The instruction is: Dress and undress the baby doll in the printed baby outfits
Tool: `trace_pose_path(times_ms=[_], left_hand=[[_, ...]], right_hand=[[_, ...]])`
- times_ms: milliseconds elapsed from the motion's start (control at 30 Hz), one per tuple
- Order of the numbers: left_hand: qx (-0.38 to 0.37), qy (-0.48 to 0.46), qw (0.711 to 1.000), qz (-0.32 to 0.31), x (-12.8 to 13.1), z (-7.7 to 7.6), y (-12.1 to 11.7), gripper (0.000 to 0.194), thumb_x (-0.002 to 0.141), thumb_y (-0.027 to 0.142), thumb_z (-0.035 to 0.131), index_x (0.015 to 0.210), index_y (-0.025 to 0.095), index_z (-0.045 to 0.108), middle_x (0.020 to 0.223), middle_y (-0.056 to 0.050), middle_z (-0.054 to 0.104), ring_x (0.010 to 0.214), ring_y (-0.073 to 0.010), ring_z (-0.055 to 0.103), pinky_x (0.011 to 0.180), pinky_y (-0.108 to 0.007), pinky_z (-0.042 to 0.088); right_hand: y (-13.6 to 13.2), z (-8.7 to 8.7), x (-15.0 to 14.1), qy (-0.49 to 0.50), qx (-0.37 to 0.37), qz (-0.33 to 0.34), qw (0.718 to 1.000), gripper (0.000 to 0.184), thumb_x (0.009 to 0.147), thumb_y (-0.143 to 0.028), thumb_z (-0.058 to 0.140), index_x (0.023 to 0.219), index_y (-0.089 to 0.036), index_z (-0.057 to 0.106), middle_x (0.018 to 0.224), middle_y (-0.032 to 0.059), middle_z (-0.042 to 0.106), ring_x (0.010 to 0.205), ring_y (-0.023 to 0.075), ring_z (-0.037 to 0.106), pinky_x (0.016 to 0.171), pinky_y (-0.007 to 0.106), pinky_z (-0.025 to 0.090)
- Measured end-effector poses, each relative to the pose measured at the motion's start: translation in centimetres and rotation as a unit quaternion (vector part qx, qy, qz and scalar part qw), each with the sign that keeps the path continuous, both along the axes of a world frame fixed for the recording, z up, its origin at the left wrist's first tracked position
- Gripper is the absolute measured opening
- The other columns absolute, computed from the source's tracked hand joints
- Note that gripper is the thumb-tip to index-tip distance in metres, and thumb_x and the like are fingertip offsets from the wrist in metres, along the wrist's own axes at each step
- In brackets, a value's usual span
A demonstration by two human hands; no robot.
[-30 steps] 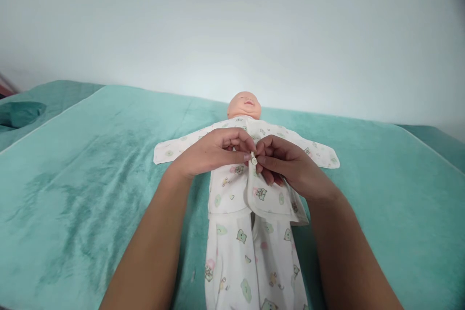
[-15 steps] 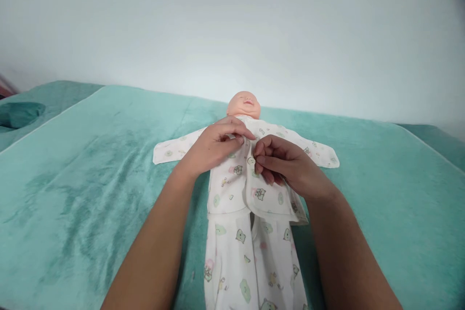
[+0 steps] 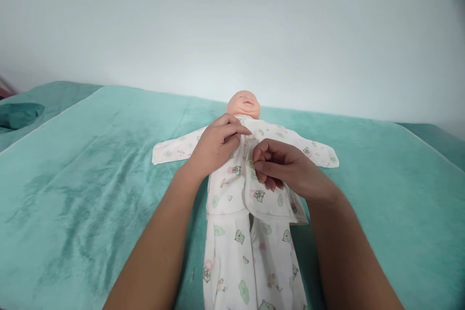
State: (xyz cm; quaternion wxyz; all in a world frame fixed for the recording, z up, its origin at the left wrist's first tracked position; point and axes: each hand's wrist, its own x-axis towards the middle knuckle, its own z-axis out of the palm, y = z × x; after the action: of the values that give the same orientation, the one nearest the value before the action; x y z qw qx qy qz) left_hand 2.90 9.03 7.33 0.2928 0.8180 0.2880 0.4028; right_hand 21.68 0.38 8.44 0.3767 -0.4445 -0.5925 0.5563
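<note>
A baby doll [image 3: 244,103] lies on its back, its arms spread in the sleeves of a white baby shirt [image 3: 227,198] printed with little animals. My left hand [image 3: 220,143] rests on the chest, index finger stretched out by the upper button [image 3: 249,136], thumb lower and apart. With thumb and index finger pinched together, my right hand [image 3: 278,164] is at the edge of a lower button [image 3: 250,163] on the front opening; its other fingers curl loosely over the cloth. Matching trousers [image 3: 232,261] cover the legs.
A green plush cover [image 3: 90,179] spreads under the doll, wrinkled at the left. Behind it rises a plain pale wall [image 3: 218,24]. A dark green folded or hollow patch [image 3: 20,115] shows at the far left.
My right hand has shifted slightly down and now hides part of the lower button. My left index finger has drawn back a little, showing more of the upper button.
</note>
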Motion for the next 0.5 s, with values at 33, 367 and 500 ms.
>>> trace_pose_path(times_ms=[33, 367, 500], left_hand=[[0.002, 0.002, 1.0, 0.003, 0.0, 0.0, 0.0, 0.032, 0.088, 0.009, 0.046, 0.097, 0.023, 0.074, 0.104, -0.003, 0.063, 0.09, -0.0144, 0.061, 0.083, -0.029, 0.048], [0.053, 0.044, 0.997, 0.047, -0.2, -0.3, 0.1, 0.034, 0.092, 0.014, 0.045, 0.107, 0.024, 0.074, 0.12, -0.007, 0.062, 0.113, -0.0204, 0.059, 0.1, -0.038, 0.048], [0.102, 0.081, 0.991, 0.021, -0.2, -0.3, 0.4, 0.04, 0.093, 0.013, 0.041, 0.119, 0.022, 0.07, 0.147, -0.007, 0.053, 0.138, -0.023, 0.045, 0.117, -0.042, 0.037]], right_hand=[[0.0, 0.0, -0.2, 0.0, 0.014, -0.021, 1.0, 0.01, 0.09, -0.031, 0.065, 0.087, -0.023, 0.059, 0.065, -0.0037, 0.059, 0.048, 0.009, 0.052, 0.042, 0.022, 0.034], [0.4, -0.4, -1.7, -0.214, 0.344, -0.209, 0.89, 0.018, 0.087, -0.018, 0.058, 0.087, -0.027, 0.073, 0.091, 0.0032, 0.073, 0.092, 0.0234, 0.064, 0.086, 0.041, 0.049], [0.4, -0.5, -1.6, -0.202, 0.335, -0.191, 0.9, 0.02, 0.086, -0.016, 0.057, 0.088, -0.028, 0.074, 0.084, 0.0017, 0.072, 0.083, 0.0213, 0.063, 0.079, 0.039, 0.048]])
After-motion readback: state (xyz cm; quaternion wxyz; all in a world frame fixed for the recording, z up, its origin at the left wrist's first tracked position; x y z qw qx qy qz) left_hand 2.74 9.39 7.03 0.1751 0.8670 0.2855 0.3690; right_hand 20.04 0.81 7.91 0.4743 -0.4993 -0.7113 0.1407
